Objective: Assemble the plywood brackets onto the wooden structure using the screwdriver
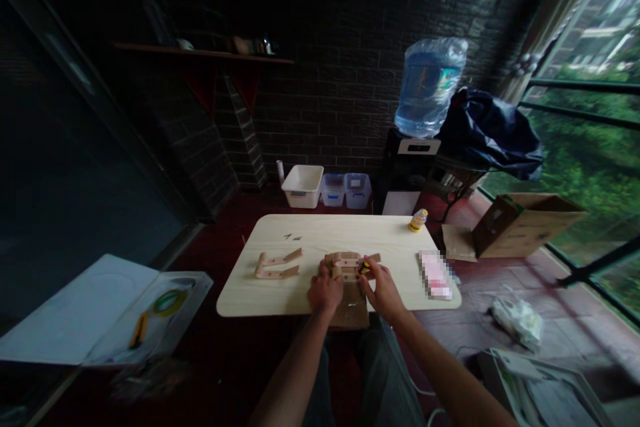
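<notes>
A wooden assembly point(347, 269) of joined strips with dark screw or hole marks lies near the table's front edge, over a piece of brown cardboard point(350, 312). At its left end my left hand point(326, 288) grips the wood with curled fingers. My right hand point(384, 288) is closed on a small black-and-yellow tool point(365, 267) at the assembly's right side; its exact kind is too small to make out. Further left on the table lies a second, U-shaped wooden piece point(262, 265) with two arms pointing right.
On the pale table point(240, 297) are small dark pieces point(293, 237), a yellow-capped clear container point(418, 220) and a blurred pink item point(435, 273). Plastic bins point(303, 188) stand behind it, with a water dispenser point(413, 153). An open white case point(173, 320) is at left, a cardboard box point(515, 227) at right.
</notes>
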Tool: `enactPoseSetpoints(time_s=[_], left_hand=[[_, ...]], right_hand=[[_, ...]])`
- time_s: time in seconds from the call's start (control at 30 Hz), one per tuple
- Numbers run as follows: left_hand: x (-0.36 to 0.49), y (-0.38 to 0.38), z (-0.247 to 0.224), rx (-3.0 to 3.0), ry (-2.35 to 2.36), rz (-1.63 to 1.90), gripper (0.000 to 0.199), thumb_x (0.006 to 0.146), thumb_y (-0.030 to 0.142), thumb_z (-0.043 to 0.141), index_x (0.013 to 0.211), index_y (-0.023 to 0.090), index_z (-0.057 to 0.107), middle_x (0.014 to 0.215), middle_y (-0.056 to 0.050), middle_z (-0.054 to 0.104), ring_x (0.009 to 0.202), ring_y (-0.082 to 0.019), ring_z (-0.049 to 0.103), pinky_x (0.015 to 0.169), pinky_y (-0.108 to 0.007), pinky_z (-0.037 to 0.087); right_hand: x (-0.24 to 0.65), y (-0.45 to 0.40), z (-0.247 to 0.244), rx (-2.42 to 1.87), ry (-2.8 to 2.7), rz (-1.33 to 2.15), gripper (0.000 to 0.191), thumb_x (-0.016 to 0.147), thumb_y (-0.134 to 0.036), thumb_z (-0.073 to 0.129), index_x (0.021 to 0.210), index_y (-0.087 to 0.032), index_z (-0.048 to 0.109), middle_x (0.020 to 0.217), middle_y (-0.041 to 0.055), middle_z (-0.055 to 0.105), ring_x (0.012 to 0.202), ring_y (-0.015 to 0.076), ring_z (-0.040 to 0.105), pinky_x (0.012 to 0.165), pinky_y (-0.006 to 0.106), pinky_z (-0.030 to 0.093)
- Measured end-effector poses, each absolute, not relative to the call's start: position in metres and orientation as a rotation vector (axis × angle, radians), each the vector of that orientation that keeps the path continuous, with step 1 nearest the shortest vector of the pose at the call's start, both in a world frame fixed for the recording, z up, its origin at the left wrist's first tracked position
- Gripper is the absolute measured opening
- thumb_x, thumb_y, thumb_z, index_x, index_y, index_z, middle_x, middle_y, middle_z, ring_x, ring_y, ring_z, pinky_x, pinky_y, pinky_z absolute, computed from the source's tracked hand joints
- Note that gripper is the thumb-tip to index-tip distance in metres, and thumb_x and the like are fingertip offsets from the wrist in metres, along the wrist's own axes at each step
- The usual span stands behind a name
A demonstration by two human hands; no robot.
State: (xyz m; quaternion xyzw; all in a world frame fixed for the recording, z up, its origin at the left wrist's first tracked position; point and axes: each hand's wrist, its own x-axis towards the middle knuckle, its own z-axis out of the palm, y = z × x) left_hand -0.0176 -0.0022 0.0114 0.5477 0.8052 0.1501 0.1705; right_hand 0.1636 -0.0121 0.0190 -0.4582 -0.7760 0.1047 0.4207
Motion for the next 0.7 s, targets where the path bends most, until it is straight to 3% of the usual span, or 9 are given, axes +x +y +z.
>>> enactPoseSetpoints(time_s=[0.27, 0.4, 0.7], left_hand=[[-0.017, 0.002, 0.004, 1.553, 2.281, 0.490, 0.062, 0.100, 0.053, 0.032, 0.155, 0.023, 0.035, 0.124, -0.015, 0.068, 0.116, -0.030, 0.065, 0.096, -0.044, 0.052], [-0.016, 0.003, 0.007, 1.536, 2.289, 0.468, 0.065, 0.100, 0.053, 0.034, 0.156, 0.020, 0.034, 0.126, -0.017, 0.068, 0.118, -0.033, 0.064, 0.096, -0.046, 0.052], [-0.015, 0.007, 0.010, 1.504, 2.299, 0.439, 0.065, 0.100, 0.051, 0.036, 0.156, 0.019, 0.033, 0.128, -0.017, 0.067, 0.120, -0.033, 0.063, 0.097, -0.047, 0.052]], right_hand=[[0.170, -0.012, 0.031, -1.149, -2.016, 0.341, 0.051, 0.100, -0.024, 0.051, 0.150, -0.027, 0.044, 0.121, 0.0097, 0.073, 0.103, 0.0233, 0.071, 0.093, 0.043, 0.059], [0.170, -0.009, 0.024, -1.113, -2.027, 0.402, 0.048, 0.101, -0.024, 0.049, 0.149, -0.028, 0.045, 0.126, 0.0087, 0.072, 0.103, 0.0210, 0.072, 0.090, 0.039, 0.060], [0.168, 0.001, 0.012, -1.105, -1.989, 0.231, 0.046, 0.099, -0.024, 0.054, 0.144, -0.025, 0.050, 0.129, 0.0112, 0.070, 0.118, 0.0252, 0.065, 0.107, 0.052, 0.049]])
